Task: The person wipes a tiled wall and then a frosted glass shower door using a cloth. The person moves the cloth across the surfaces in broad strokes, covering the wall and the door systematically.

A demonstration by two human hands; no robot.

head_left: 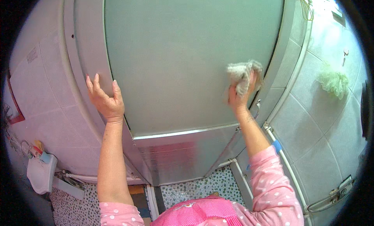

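A tall door with a frosted panel and a shiny metal lower part stands before me. My left hand rests with its fingers apart on the pale frame at the panel's left edge and holds nothing. Near the panel's right edge, my right hand presses a crumpled light grey cloth against the surface; hand and cloth are slightly blurred, and the cloth hides part of the fingers. Just below and right of that hand is a small metal door handle.
White pipes run along the tiled right wall, where a green mesh bath puff hangs. A shower fixture sits at lower right. A white washbasin stands at lower left. Pebble-patterned floor lies below the door.
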